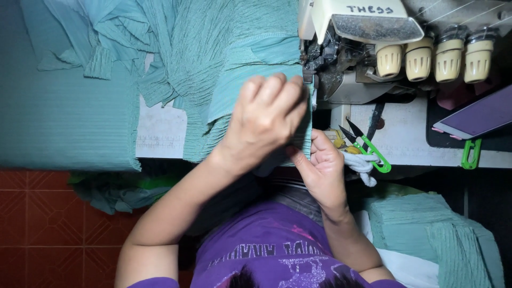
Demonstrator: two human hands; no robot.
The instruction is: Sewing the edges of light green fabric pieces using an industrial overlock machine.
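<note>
My left hand lies fingers-down on a piece of teal ribbed fabric, pressing it flat just left of the cream sewing machine. My right hand pinches the near edge of the same fabric, right beside the machine's foot. Green-handled thread snips hang off my right hand's fingers, blades pointing up. A white cord trails by that hand.
More teal fabric is heaped over the white table at left. A folded stack of teal pieces sits at lower right. Several cream dials line the machine. A phone lies at right. Red tile floor shows at left.
</note>
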